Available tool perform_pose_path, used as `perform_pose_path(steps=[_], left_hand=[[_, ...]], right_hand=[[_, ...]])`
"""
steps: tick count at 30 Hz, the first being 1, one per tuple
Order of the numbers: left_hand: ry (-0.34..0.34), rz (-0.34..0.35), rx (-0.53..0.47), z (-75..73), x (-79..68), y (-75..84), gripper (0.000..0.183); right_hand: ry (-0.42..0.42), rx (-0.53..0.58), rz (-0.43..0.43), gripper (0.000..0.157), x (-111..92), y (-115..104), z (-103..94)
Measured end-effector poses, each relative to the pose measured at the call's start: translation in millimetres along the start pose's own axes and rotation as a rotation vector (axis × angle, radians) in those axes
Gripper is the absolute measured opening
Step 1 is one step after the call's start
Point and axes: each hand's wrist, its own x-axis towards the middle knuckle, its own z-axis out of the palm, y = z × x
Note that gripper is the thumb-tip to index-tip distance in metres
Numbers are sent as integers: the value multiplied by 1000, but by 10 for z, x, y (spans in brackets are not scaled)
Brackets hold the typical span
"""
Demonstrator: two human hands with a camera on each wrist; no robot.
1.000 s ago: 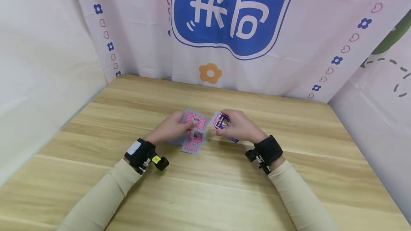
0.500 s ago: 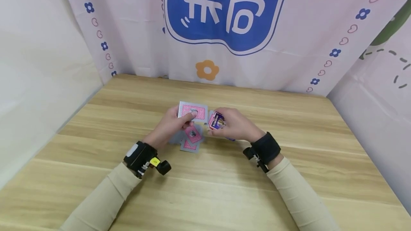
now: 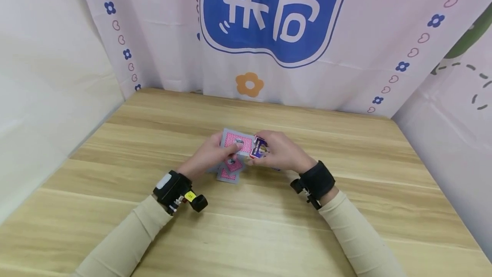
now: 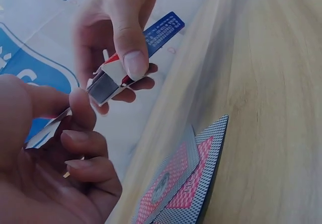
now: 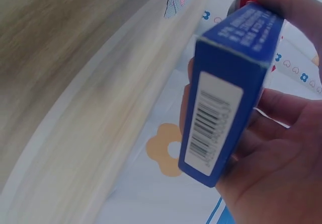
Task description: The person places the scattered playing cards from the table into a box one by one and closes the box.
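In the head view my left hand (image 3: 209, 154) pinches red-backed playing cards (image 3: 232, 139), thumb on top, with their right edge at the open end of a blue card box (image 3: 259, 148). My right hand (image 3: 283, 152) grips that box. The left wrist view shows the box's mouth (image 4: 104, 86) facing my left fingers, with grey card edges inside. In the right wrist view the box's barcode end (image 5: 211, 123) faces the camera. Beneath my left hand, several more red-backed cards (image 3: 228, 175) lie overlapping on the table; part of them is hidden.
The wooden table (image 3: 246, 234) spreads around both hands. Behind it hangs a white cloth (image 3: 173, 63) with a blue emblem and an orange flower. White sheets (image 3: 50, 97) border the left and right sides. Both wrists carry black camera straps.
My left hand has lifted the cards off the pile, levelled them, then moved right so their edge meets the box mouth. My right hand has stayed nearly still with the box.
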Motion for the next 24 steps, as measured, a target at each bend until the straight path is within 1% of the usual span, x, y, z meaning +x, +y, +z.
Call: perform_pose_path(steps=[3, 6, 9, 11, 13, 16, 19, 21, 24], left_hand=[[-59, 4, 44, 29, 25, 30, 21], [-149, 36, 95, 48, 52, 71, 18], [-256, 69, 133, 25, 96, 132, 24], [-283, 78, 159, -31, 99, 180, 30], [-280, 82, 175, -93, 90, 242, 34], [-223, 98, 199, -140, 72, 338, 35], [-176, 119, 218, -117, 74, 393, 34], [-167, 145, 238, -78, 92, 401, 35], [-171, 165, 250, -14, 125, 389, 38]], right_hand=[[9, -25, -48, 51, 21, -12, 1], [19, -33, -86, 47, 31, -30, 5], [36, -19, -76, 46, 9, -36, -16], [57, -7, -57, 47, 0, -33, -21], [85, 2, -44, 48, -6, -32, -40], [123, 4, -39, 48, -14, -35, -82], [141, 7, -48, 48, -28, -44, -126], [150, 7, -62, 48, -37, -54, -150], [160, -11, -84, 48, -49, -73, -181]])
